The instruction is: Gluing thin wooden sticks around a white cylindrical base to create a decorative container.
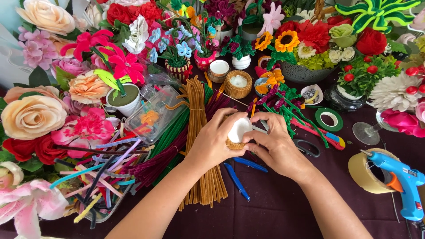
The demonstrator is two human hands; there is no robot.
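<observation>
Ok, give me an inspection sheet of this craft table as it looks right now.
Surface: dark maroon tablecloth, mostly covered.
Job's things: small woven basket with white filling, held between both hands.
Clutter: tan pipe cleaner bundle, clear plastic box, blue pliers, green tape roll, packing tape roll, blue glue gun.
Grips: left hand and right hand both closed on the basket.
Cables: nothing seen.
Surroundings: artificial flowers and potted pipe-cleaner plants crowd the left and far edges.

White foam (239, 129) in my tan pot (234, 144); tan stems (201, 132); blue glue gun (403, 183); maroon cloth (274, 208); green tape (329, 119).
</observation>
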